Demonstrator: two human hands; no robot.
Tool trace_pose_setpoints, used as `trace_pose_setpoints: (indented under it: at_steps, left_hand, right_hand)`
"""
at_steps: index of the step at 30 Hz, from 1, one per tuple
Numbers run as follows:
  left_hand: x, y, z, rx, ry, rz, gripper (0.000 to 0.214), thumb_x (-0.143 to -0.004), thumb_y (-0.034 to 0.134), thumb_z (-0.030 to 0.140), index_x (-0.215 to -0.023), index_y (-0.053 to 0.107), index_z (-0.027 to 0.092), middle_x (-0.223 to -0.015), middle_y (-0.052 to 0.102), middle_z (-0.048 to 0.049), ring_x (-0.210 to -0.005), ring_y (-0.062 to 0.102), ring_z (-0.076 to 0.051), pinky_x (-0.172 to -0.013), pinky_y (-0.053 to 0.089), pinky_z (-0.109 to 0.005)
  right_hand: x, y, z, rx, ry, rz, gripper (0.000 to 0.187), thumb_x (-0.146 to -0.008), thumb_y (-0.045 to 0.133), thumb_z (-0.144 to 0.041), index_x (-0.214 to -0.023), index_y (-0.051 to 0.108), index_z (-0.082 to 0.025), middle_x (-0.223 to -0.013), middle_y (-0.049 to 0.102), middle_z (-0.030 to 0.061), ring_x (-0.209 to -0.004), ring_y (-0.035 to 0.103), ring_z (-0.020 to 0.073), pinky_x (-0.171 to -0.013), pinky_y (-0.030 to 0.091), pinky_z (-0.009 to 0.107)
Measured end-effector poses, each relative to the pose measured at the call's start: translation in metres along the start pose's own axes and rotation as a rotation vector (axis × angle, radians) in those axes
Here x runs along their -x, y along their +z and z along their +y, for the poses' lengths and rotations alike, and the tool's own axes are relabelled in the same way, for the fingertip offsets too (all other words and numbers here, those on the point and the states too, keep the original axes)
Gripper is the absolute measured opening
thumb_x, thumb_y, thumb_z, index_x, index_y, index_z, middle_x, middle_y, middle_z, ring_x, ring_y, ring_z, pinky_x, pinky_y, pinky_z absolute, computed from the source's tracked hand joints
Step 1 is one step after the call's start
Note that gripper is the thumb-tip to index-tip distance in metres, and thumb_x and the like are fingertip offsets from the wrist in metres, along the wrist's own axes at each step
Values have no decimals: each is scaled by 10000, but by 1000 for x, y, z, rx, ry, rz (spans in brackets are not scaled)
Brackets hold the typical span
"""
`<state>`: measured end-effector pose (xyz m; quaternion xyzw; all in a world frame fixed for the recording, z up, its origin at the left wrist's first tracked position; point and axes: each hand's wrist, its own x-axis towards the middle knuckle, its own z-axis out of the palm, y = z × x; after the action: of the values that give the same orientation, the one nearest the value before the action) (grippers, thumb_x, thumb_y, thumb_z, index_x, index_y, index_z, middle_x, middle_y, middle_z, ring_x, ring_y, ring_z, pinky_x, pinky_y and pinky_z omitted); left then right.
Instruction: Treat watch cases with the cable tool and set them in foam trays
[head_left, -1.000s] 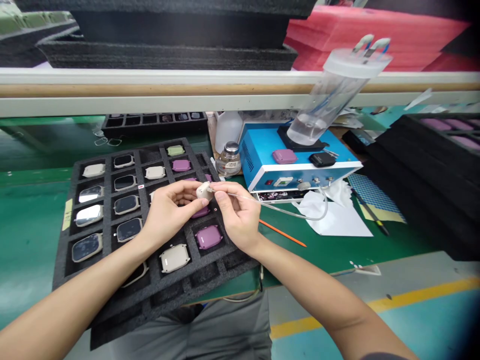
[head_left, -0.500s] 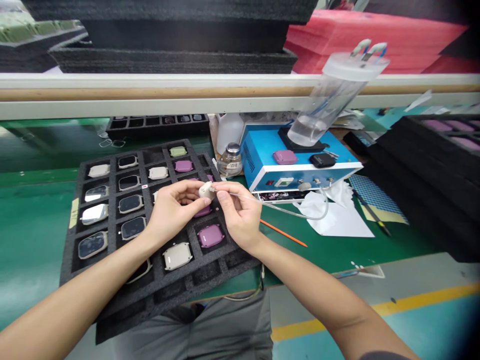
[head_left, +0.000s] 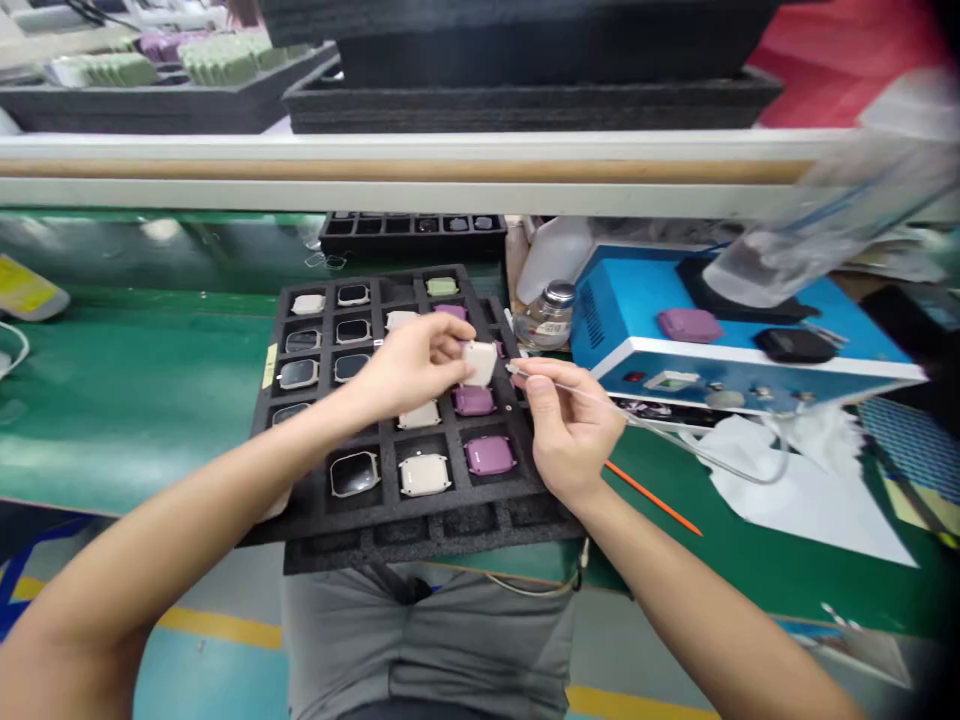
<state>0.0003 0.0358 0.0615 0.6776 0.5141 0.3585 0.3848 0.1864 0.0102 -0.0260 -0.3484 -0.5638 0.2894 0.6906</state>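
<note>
Between the thumb and fingers of my left hand [head_left: 424,362] is a cream watch case [head_left: 479,362], held above the black foam tray [head_left: 390,505]. My right hand [head_left: 571,425] is closed around a thin clear tube [head_left: 652,435], its tip pointing left toward the case, with a small gap between them. The tube curves away to the right over white tissue. In the tray's cells lie purple watch cases [head_left: 490,456], cream watch cases [head_left: 424,475], a green one [head_left: 442,287] and dark-screened watches [head_left: 354,474]. My left hand hides some cells.
A blue machine [head_left: 742,350] with a clear cylinder [head_left: 780,250] on top stands at the right. Near it are a glass bottle [head_left: 546,318], an orange stick [head_left: 654,498] and white tissue [head_left: 810,500]. A shelf edge [head_left: 375,168] crosses above the bench.
The view has swung left, so the bench things sit farther right. My hands have drawn apart: the tube tip has come away from the cream case, which now shows its broad face.
</note>
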Motion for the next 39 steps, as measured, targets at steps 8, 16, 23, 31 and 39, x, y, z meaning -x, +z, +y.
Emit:
trace_pose_setpoints:
  at_steps: [8, 16, 23, 31, 39]
  left_hand:
    - [-105, -84, -50, -523, -110, 98, 298, -643, 644, 48, -877, 805, 138, -745, 743, -46, -753, 650, -217, -793, 472, -308]
    - [-6, -81, -30, -862, 112, 121, 346, -842, 627, 235, -1145, 781, 173, -1178, 764, -123, -1137, 670, -331, -1041, 452, -451]
    - [156, -35, 4, -911, 44, -44, 209, -922, 602, 324, -994, 785, 250, -985, 795, -95, -917, 728, -309, -862, 514, -421]
    - [149, -20, 22, -1270, 31, -263, 189, -900, 544, 71, -904, 715, 152, -958, 721, -158, -965, 648, -328, -762, 487, -402]
    - [91, -23, 25, -501, 47, -17, 237, -946, 593, 319, -1083, 721, 174, -1004, 765, -74, -867, 701, -218, -782, 537, -328]
  right_hand:
    - [3, 0, -1, 51, 54, -23, 148, -960, 660, -331, -990, 747, -216, -972, 768, 59, -903, 759, 185, -803, 678, 332]
    - [3, -1, -3, 45, 70, -32, 175, -966, 658, -364, -1003, 749, -219, -965, 766, 52, -867, 754, 175, -789, 673, 332]
    - [3, -1, -3, 20, 95, -35, 208, -957, 669, -410, -981, 733, -213, -933, 758, 48, -838, 751, 171, -763, 671, 330]
    - [5, -2, -8, -1, 80, -47, 203, -950, 682, -398, -982, 723, -202, -910, 754, 37, -797, 750, 156, -769, 671, 326]
    - [2, 0, -6, -68, 65, -40, 171, -989, 622, -380, -994, 701, -228, -946, 726, 37, -844, 748, 164, -761, 678, 329]
